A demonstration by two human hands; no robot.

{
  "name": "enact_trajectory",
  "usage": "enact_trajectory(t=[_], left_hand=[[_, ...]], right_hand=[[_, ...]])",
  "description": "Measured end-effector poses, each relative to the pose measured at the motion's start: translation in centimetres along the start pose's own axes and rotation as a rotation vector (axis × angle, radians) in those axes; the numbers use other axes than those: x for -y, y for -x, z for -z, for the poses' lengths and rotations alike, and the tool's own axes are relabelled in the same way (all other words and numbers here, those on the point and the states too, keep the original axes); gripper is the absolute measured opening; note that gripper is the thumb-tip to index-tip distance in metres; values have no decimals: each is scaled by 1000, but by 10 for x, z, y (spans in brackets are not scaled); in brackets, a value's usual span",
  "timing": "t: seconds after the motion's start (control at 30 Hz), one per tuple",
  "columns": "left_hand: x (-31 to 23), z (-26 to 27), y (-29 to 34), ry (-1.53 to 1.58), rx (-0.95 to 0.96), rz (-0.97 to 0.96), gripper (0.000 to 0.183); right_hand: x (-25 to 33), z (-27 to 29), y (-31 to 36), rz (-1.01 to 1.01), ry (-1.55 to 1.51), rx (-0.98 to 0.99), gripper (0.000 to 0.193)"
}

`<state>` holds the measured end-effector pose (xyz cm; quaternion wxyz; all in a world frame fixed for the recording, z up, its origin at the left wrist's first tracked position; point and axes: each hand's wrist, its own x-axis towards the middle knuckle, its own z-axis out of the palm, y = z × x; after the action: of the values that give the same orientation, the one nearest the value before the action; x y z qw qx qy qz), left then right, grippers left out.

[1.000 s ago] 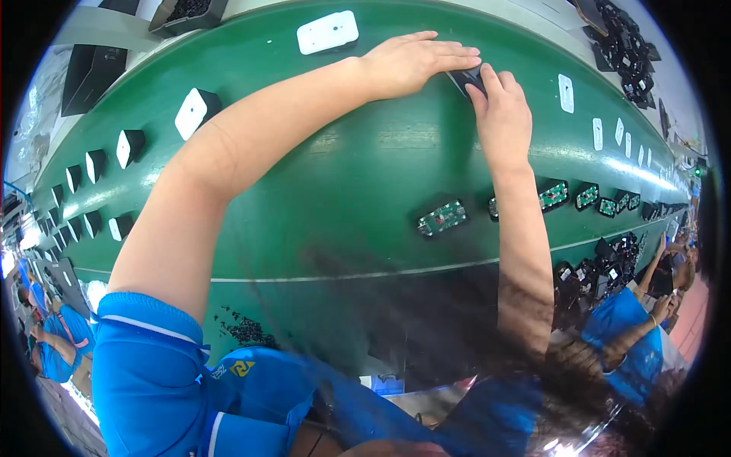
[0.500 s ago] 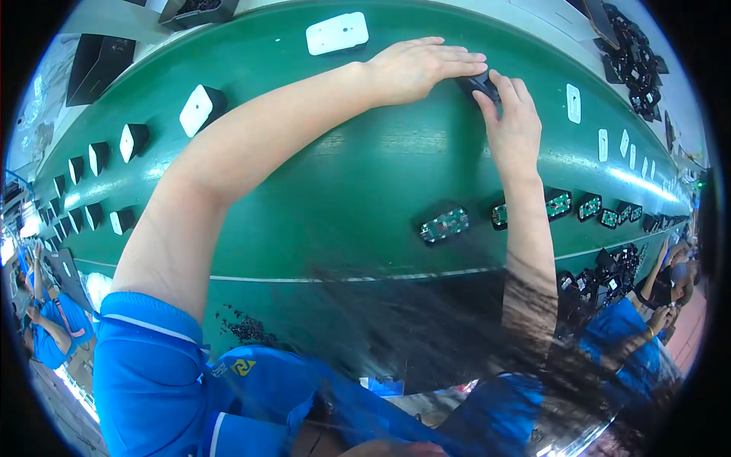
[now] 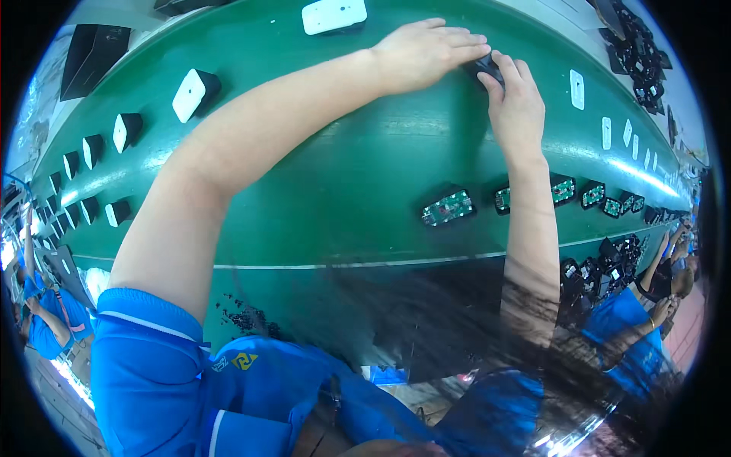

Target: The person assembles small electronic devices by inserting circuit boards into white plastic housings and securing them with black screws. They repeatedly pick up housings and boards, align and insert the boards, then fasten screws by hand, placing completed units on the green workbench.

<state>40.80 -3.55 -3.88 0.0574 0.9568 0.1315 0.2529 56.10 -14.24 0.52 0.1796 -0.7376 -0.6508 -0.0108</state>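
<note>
On the far side of the green work surface (image 3: pixel 365 175), a small black plastic case (image 3: pixel 487 70) lies partly hidden under my fingers. My right hand (image 3: pixel 518 107) grips it from the right, thumb and fingers closed on its sides. My left hand (image 3: pixel 426 55) reaches across with its fingers stretched out flat, the tips touching the case's far end. A white-faced unit (image 3: pixel 333 17) sits beyond my left hand. Nearer to me lies an open black case with a green circuit board (image 3: pixel 448 208), left of my right forearm.
White-faced black units (image 3: pixel 194 95) line the left side, several in rows. On the right are loose white covers (image 3: pixel 577 90), more cases with circuit boards (image 3: pixel 592 194), and piles of black parts (image 3: pixel 609 266). People in blue (image 3: pixel 57 320) work at both sides. Dark hair blurs the lower middle.
The whole view has shifted slightly, so the surface and things on it appear a little higher. Both hands keep nearly the same pose at the black case.
</note>
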Motion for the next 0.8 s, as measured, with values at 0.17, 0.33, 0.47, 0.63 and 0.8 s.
enact_trajectory(t=[0.17, 0.33, 0.47, 0.63, 0.8], left_hand=[[-20, -3, -37, -42, 43, 108, 25], [-39, 26, -8, 202, 108, 322, 26], [-51, 85, 76, 545, 168, 736, 32], [-37, 124, 114, 837, 382, 1206, 37], [-44, 130, 108, 564, 405, 1286, 49]], right_hand=[[-34, 15, -32, -332, -521, 283, 33], [-22, 29, -24, -151, -426, 176, 39], [16, 66, 14, -268, -683, 241, 35], [66, 116, 62, -246, -880, 258, 30], [116, 166, 115, -219, -1004, 37, 26]])
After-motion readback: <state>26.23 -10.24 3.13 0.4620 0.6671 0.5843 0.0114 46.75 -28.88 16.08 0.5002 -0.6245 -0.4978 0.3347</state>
